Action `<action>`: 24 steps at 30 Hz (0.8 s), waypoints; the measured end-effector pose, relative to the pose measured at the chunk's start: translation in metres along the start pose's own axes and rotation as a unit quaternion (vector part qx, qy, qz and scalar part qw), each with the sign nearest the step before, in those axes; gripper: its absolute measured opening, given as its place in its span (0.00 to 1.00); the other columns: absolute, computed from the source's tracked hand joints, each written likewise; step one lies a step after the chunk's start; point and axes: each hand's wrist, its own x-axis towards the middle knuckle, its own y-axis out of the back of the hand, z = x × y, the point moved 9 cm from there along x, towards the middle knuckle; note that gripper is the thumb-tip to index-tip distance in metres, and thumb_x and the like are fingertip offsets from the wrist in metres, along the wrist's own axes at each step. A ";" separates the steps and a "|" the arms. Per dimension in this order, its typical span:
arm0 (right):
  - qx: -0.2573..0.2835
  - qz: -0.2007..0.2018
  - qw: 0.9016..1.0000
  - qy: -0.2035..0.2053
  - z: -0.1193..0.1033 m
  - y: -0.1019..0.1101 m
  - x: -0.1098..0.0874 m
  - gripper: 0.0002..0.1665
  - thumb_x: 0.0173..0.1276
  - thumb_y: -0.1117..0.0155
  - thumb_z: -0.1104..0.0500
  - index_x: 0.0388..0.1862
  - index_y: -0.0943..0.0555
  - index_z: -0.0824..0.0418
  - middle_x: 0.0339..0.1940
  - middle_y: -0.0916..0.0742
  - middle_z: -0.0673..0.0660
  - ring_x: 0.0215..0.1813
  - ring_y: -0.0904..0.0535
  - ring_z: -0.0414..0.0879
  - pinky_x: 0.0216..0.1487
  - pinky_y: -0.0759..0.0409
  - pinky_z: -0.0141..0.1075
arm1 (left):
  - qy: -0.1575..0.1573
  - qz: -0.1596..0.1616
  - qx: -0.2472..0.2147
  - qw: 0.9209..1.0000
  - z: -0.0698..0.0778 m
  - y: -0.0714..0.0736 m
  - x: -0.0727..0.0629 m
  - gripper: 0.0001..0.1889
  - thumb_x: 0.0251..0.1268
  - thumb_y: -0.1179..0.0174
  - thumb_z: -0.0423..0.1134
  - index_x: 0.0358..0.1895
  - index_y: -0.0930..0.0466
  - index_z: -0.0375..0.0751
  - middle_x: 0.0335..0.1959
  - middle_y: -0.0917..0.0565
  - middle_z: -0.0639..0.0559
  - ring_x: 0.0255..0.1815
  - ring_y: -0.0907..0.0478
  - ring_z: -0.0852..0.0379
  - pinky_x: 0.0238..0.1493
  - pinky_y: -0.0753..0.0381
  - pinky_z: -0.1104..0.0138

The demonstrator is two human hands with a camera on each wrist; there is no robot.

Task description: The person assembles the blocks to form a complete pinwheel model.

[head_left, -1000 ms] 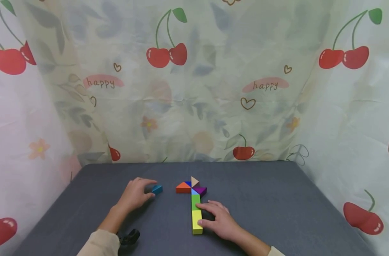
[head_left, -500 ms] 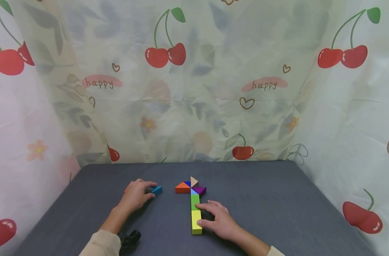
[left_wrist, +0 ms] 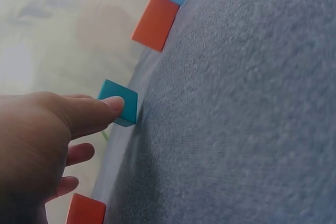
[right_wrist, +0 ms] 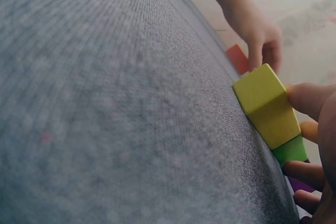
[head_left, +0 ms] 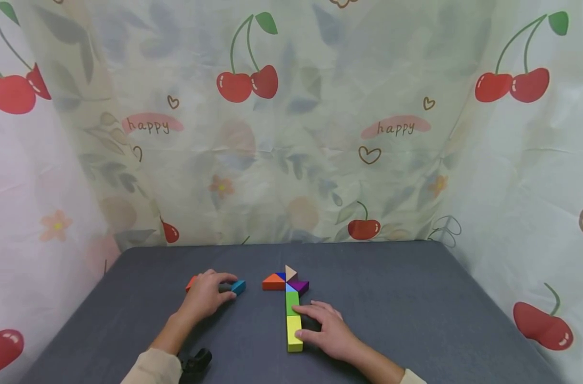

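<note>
My left hand (head_left: 201,294) pinches a blue triangular block (head_left: 239,287) between thumb and index finger, low over the table; the thumb lies on its near face in the left wrist view. My right hand (head_left: 328,332) rests against a row of blocks, its thumb on the yellow block (head_left: 294,324) and index finger on the green block (head_left: 292,303). Beyond the green one come a light blue triangle (head_left: 289,288), a purple block (head_left: 301,287), a beige triangle (head_left: 291,274), a dark blue piece (head_left: 282,276) and an orange triangle (head_left: 272,283).
A red-orange block (head_left: 190,283), partly hidden behind the left hand, lies on the dark grey table (head_left: 392,304). A black device (head_left: 197,362) sits at the left wrist. Cherry-printed curtains (head_left: 320,160) enclose the back and sides.
The left hand has shifted slightly right with the blue block, nearer the row. The red-orange block behind it has come into view. The right hand has stayed in place.
</note>
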 end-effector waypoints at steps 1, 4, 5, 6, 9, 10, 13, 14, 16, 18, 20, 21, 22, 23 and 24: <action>-0.001 0.000 1.000 0.000 0.000 0.000 0.000 0.32 0.64 0.35 0.37 0.65 0.24 0.42 0.64 0.22 0.48 0.71 0.39 0.57 0.63 0.48 0.68 | -0.001 0.002 -0.002 1.000 0.001 0.000 0.000 0.19 0.54 0.27 0.43 0.51 0.14 0.50 0.41 0.18 0.56 0.41 0.28 0.55 0.42 0.29 0.58; -0.004 0.002 1.000 0.002 0.000 0.000 0.001 0.32 0.63 0.35 0.37 0.65 0.24 0.42 0.64 0.22 0.48 0.71 0.39 0.57 0.64 0.48 0.67 | -0.005 0.008 -0.013 1.000 0.006 0.002 -0.002 0.20 0.54 0.27 0.43 0.52 0.14 0.50 0.42 0.18 0.56 0.41 0.28 0.54 0.41 0.29 0.59; -0.004 0.003 1.000 0.002 0.000 0.000 0.001 0.32 0.63 0.35 0.37 0.65 0.24 0.42 0.64 0.22 0.48 0.71 0.39 0.57 0.64 0.48 0.67 | -0.006 0.010 -0.018 1.000 0.008 0.002 -0.002 0.20 0.54 0.27 0.43 0.52 0.14 0.50 0.42 0.18 0.56 0.41 0.28 0.53 0.41 0.29 0.59; -0.004 0.003 1.000 0.001 0.000 0.000 0.001 0.32 0.63 0.35 0.37 0.65 0.24 0.42 0.64 0.22 0.48 0.71 0.39 0.57 0.64 0.48 0.67 | -0.009 0.012 -0.021 1.000 0.011 0.003 -0.002 0.20 0.54 0.26 0.44 0.52 0.14 0.50 0.42 0.18 0.56 0.42 0.27 0.53 0.41 0.29 0.59; -0.003 0.003 1.000 -0.003 0.001 0.000 0.001 0.32 0.63 0.35 0.37 0.65 0.23 0.42 0.63 0.22 0.48 0.71 0.39 0.57 0.64 0.48 0.67 | -0.021 0.022 -0.030 0.999 0.020 0.005 -0.003 0.20 0.53 0.26 0.43 0.51 0.14 0.50 0.41 0.18 0.57 0.42 0.26 0.51 0.42 0.29 0.59; -0.002 0.002 1.000 -0.005 0.002 0.000 0.001 0.32 0.63 0.35 0.37 0.65 0.23 0.42 0.63 0.22 0.48 0.71 0.39 0.57 0.64 0.48 0.67 | -0.026 0.025 -0.033 0.999 0.023 0.005 -0.003 0.20 0.52 0.26 0.43 0.51 0.14 0.50 0.41 0.17 0.58 0.43 0.26 0.51 0.42 0.29 0.59; -0.001 0.002 1.000 -0.007 0.002 0.000 0.001 0.32 0.63 0.34 0.37 0.65 0.23 0.42 0.64 0.22 0.48 0.71 0.39 0.57 0.64 0.48 0.67 | -0.042 0.034 -0.039 0.998 0.035 0.007 -0.003 0.20 0.52 0.25 0.43 0.51 0.14 0.49 0.41 0.17 0.59 0.43 0.26 0.50 0.42 0.29 0.59; -0.001 0.003 1.000 -0.008 0.002 0.000 0.001 0.32 0.63 0.34 0.37 0.65 0.23 0.42 0.64 0.22 0.48 0.71 0.39 0.57 0.64 0.48 0.67 | -0.046 0.037 -0.040 0.997 0.038 0.007 -0.003 0.20 0.51 0.25 0.43 0.51 0.14 0.49 0.41 0.17 0.59 0.43 0.26 0.50 0.42 0.29 0.59; -0.001 0.003 1.000 -0.008 0.003 0.000 0.001 0.32 0.63 0.34 0.37 0.65 0.23 0.42 0.63 0.22 0.48 0.71 0.39 0.57 0.64 0.48 0.67 | -0.053 0.041 -0.044 0.997 0.045 0.006 -0.002 0.20 0.51 0.25 0.42 0.50 0.14 0.49 0.41 0.17 0.59 0.43 0.26 0.50 0.42 0.29 0.59; -0.002 0.002 1.000 -0.009 0.003 -0.001 0.001 0.32 0.63 0.34 0.37 0.65 0.23 0.42 0.64 0.22 0.48 0.71 0.39 0.57 0.64 0.48 0.67 | -0.059 0.043 -0.046 0.996 0.051 0.004 -0.001 0.20 0.50 0.24 0.42 0.50 0.13 0.49 0.41 0.16 0.59 0.42 0.26 0.50 0.41 0.29 0.59; -0.001 0.002 1.000 -0.012 0.003 0.000 0.001 0.32 0.63 0.34 0.37 0.65 0.23 0.41 0.64 0.22 0.47 0.71 0.39 0.57 0.64 0.49 0.68 | -0.065 0.043 -0.045 0.996 0.057 0.001 0.000 0.20 0.50 0.24 0.42 0.49 0.13 0.50 0.41 0.16 0.58 0.42 0.26 0.50 0.42 0.29 0.59; -0.001 0.001 1.000 -0.013 0.003 0.000 0.001 0.31 0.63 0.34 0.37 0.65 0.23 0.41 0.64 0.22 0.47 0.71 0.39 0.57 0.64 0.49 0.68 | -0.068 0.042 -0.042 0.996 0.059 -0.001 0.000 0.19 0.50 0.24 0.43 0.49 0.13 0.51 0.41 0.16 0.58 0.42 0.26 0.50 0.41 0.29 0.59; 0.001 0.000 1.000 -0.014 0.003 0.000 0.000 0.31 0.63 0.34 0.37 0.65 0.24 0.41 0.64 0.22 0.47 0.71 0.39 0.57 0.64 0.49 0.68 | -0.071 0.042 -0.040 0.996 0.062 -0.003 0.001 0.19 0.50 0.24 0.43 0.48 0.13 0.51 0.40 0.16 0.58 0.41 0.27 0.51 0.41 0.30 0.60; 0.003 -0.001 1.000 -0.016 0.002 0.000 0.000 0.31 0.63 0.35 0.37 0.65 0.24 0.40 0.64 0.22 0.47 0.71 0.40 0.58 0.64 0.49 0.68 | -0.072 0.043 -0.037 0.996 0.064 -0.005 0.002 0.19 0.50 0.24 0.43 0.48 0.13 0.51 0.40 0.16 0.58 0.41 0.27 0.52 0.41 0.30 0.60; 0.003 -0.002 1.000 -0.016 0.002 0.000 0.000 0.31 0.63 0.35 0.37 0.65 0.24 0.40 0.64 0.22 0.48 0.71 0.40 0.58 0.64 0.49 0.68 | -0.076 0.042 -0.033 0.996 0.066 -0.007 0.003 0.19 0.50 0.24 0.43 0.48 0.13 0.52 0.40 0.15 0.58 0.41 0.27 0.53 0.41 0.30 0.60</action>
